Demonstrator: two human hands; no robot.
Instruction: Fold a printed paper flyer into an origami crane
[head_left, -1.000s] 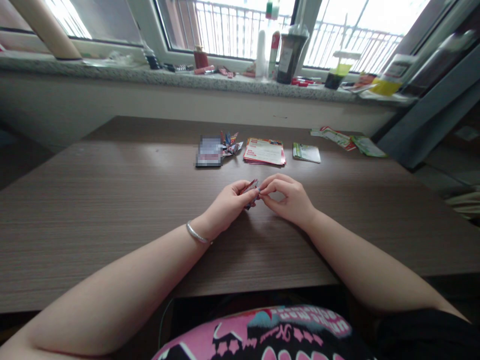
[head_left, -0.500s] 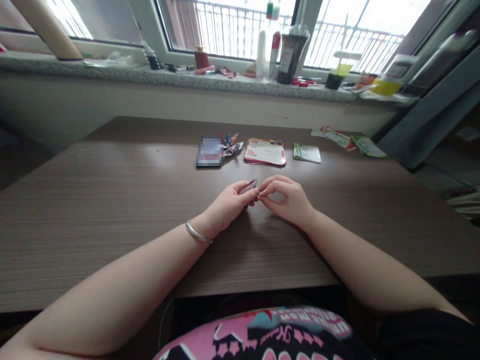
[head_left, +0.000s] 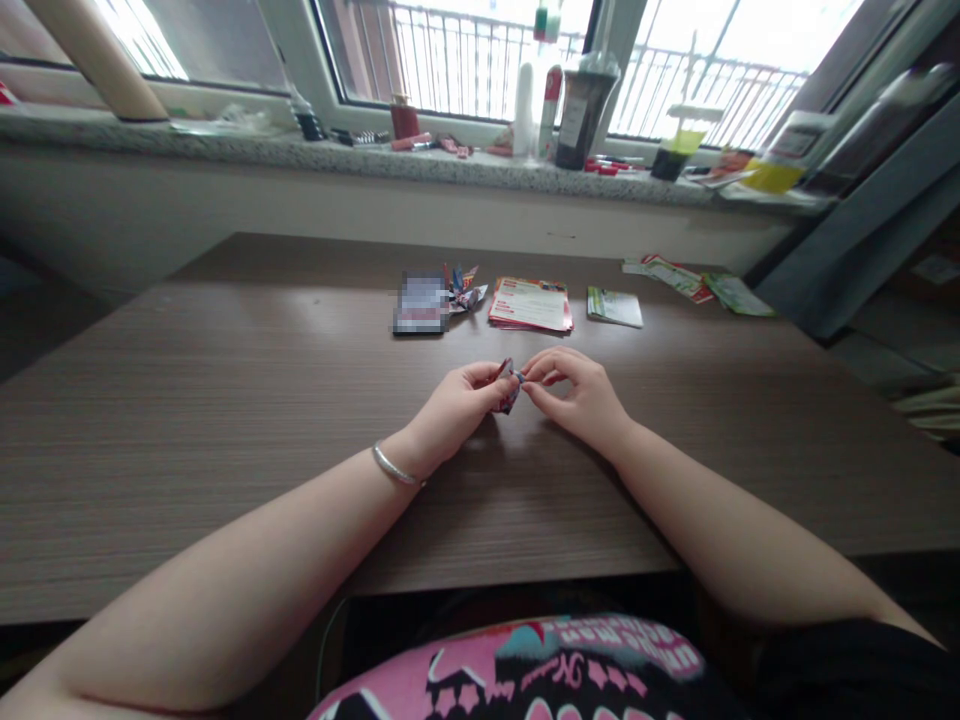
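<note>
A small folded piece of coloured paper [head_left: 509,388] is held between both hands just above the brown wooden table [head_left: 225,400]. My left hand [head_left: 456,410], with a silver bangle on its wrist, pinches the paper's left side. My right hand [head_left: 577,395] pinches its right side with thumb and forefinger, the other fingers curled. Most of the paper is hidden by my fingers.
Farther back on the table lie a blurred dark card [head_left: 418,303], a folded paper figure [head_left: 465,290], a stack of red-and-white leaflets [head_left: 530,304], a green leaflet [head_left: 615,307] and more leaflets [head_left: 694,280] at the right. Bottles and cups [head_left: 577,110] crowd the windowsill.
The folded paper has been turned and pressed smaller between my fingertips. Both hands have stayed in the same spot on the table.
</note>
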